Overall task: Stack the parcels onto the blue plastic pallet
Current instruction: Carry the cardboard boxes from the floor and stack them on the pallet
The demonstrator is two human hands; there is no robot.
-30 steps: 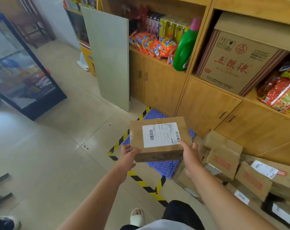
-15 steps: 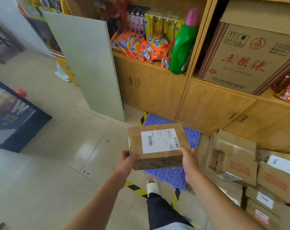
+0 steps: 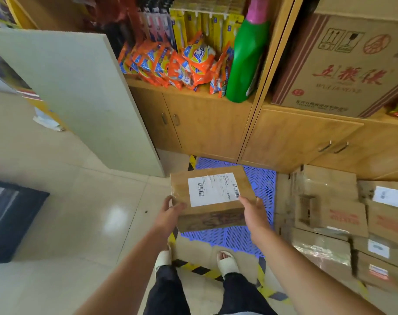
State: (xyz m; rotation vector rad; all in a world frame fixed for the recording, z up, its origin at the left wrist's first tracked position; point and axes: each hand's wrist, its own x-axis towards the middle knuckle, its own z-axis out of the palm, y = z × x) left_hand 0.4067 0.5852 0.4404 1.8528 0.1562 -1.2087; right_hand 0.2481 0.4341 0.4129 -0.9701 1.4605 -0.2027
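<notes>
Holding the parcel [image 3: 212,196] level above the blue plastic pallet [image 3: 263,181], the left hand [image 3: 170,211] and right hand [image 3: 253,212] each have a grip curled round one end, probably so it lands flat; other parcels [image 3: 330,208] lie heaped just beside.

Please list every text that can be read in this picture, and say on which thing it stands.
"五粮液": red, on the big carton.
"WULIANGYE": faint, below it on the same carton.
Label on the held parcel: barcodes, print too small to read.
Orange packets: logo too blurred.
Piled parcels: red print and labels too blurred.
</notes>
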